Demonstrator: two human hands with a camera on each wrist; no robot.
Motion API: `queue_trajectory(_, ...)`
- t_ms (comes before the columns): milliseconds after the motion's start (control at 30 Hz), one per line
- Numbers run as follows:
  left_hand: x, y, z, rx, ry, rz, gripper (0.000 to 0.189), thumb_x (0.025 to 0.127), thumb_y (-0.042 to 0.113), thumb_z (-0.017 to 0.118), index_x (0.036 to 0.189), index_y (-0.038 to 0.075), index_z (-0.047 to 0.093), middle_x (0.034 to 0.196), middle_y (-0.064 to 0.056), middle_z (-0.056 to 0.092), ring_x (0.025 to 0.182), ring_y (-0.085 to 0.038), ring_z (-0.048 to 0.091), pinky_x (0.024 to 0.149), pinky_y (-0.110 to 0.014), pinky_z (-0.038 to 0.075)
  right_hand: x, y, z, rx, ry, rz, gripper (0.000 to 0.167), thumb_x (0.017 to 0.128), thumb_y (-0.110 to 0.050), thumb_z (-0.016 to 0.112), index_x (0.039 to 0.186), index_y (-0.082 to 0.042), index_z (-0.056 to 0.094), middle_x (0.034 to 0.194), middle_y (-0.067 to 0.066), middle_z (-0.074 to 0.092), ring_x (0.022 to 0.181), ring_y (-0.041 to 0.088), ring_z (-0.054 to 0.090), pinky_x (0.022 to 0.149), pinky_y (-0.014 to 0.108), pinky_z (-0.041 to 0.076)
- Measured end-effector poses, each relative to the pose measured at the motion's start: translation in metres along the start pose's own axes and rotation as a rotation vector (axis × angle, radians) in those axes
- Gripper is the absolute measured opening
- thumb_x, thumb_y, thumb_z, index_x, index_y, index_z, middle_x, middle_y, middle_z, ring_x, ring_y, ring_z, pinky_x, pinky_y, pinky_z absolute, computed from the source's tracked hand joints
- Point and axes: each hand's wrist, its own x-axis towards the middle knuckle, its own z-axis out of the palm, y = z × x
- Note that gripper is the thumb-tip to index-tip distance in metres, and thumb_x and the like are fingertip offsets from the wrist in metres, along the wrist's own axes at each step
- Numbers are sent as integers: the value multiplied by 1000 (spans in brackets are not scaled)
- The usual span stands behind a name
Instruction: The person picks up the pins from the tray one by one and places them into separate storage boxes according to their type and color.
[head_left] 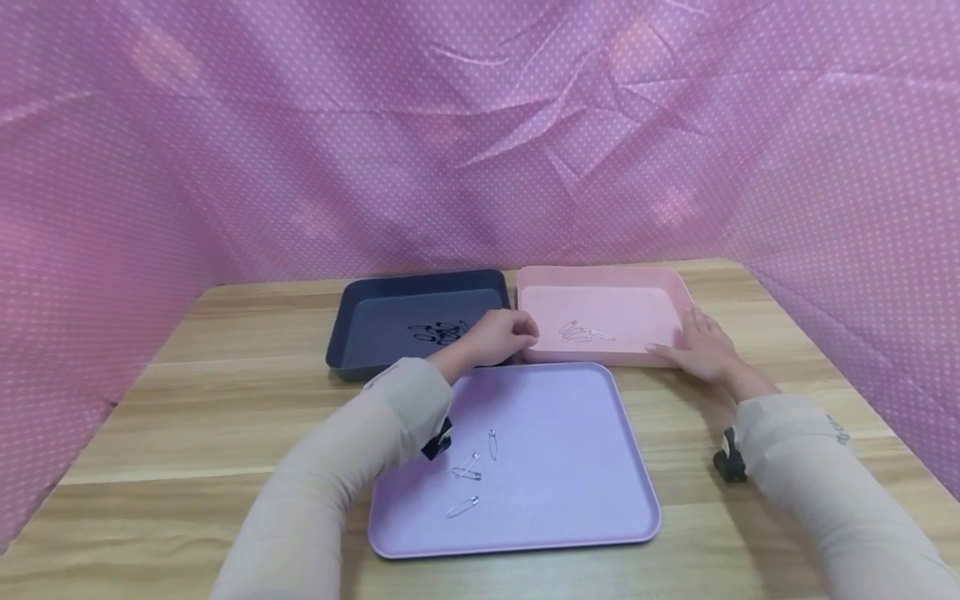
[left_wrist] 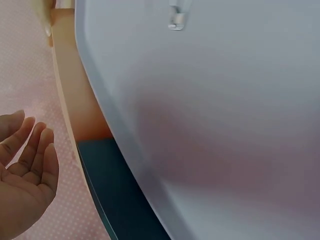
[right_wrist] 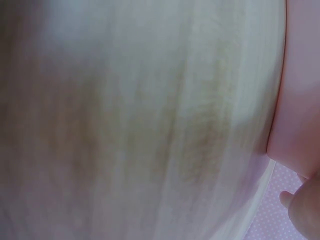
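My left hand (head_left: pixel 498 335) hovers by the front left corner of the pink tray (head_left: pixel 600 275), its fingers loosely bent. In the left wrist view that hand (left_wrist: pixel 27 172) shows no object between thumb and fingers. My right hand (head_left: pixel 705 346) rests on the pink tray's front right corner, thumb along the front rim and fingers extended by the right side. Several silver safety pins (head_left: pixel 576 332) lie inside this tray. On the flat lavender tray (head_left: pixel 570 467) in front are several more silver safety pins (head_left: pixel 465 506), spread over its left half.
A dark tray (head_left: pixel 382 304) stands left of the pink one, with a pile of black safety pins (head_left: pixel 442 333). All trays are on a wooden table (head_left: pixel 187 400). Pink dotted cloth (head_left: pixel 375 150) hangs behind and at both sides.
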Motion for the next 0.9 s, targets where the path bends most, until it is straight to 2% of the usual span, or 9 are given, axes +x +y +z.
queue_trajectory(200,-16,-10,1,7,-34,73,13,85,16,55,94,9,61,90,3,61,82,-9,53,72,-23,42,0,4,2,-18,11,-5,100,81,-58,39,127,18,-7,132,36,-11,120,49,-5,95,54,-2)
queue_trajectory(433,-38,-20,1,23,-128,149,18,83,14,58,97,5,62,87,3,60,81,-9,53,73,-22,42,1,5,4,-35,11,-16,100,82,-58,39,126,19,-6,132,35,-12,121,48,-6,96,53,-2)
queue_trajectory(667,-53,-35,2,35,-173,199,16,79,11,62,93,4,62,83,2,60,76,-8,53,70,-19,42,0,3,3,-22,7,-9,101,81,-58,39,127,18,-7,132,35,-11,120,49,-5,95,54,-1)
queue_trajectory(767,-57,-40,4,32,-225,244,16,77,6,63,92,2,61,83,-1,60,75,-8,54,69,-18,43,0,1,2,-15,1,-6,101,81,-59,40,127,18,-8,132,35,-12,120,49,-5,95,54,-1)
queue_trajectory(900,-60,-46,8,24,-326,292,17,74,0,63,91,2,62,84,-2,60,75,-6,53,69,-17,43,0,0,2,-16,-1,-6,101,81,-59,39,127,18,-8,132,35,-12,120,49,-5,95,54,-1)
